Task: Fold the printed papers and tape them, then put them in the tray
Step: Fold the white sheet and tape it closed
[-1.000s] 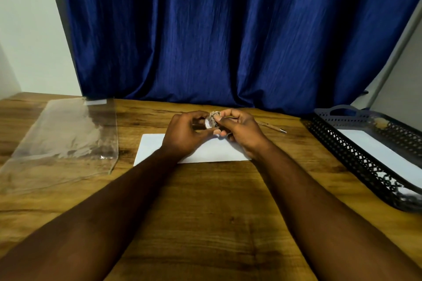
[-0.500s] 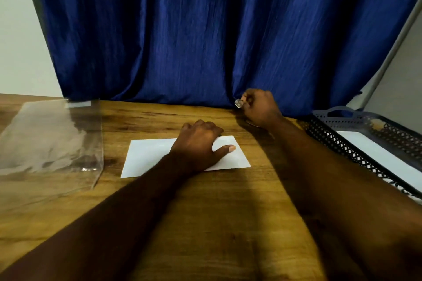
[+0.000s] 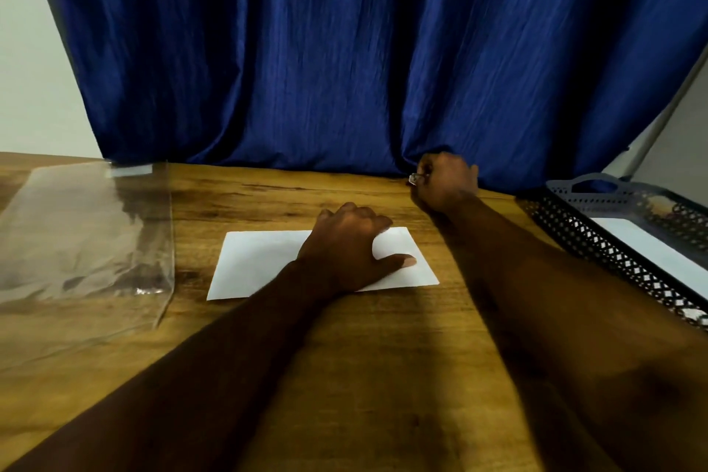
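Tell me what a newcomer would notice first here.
The deep blue curtain fills the background. At table centre, the left hand presses on a white paper, while the right hand grips a small shiny item near the curtain. A black mesh tray sits far right.

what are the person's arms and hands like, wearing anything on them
Both arms are bare as far up as the view shows: no sleeve on the left forearm or the right forearm. The left hand and the right hand wear no gloves, and no watch or bracelet shows at either wrist. The picture is too blurred to tell whether there is a ring.
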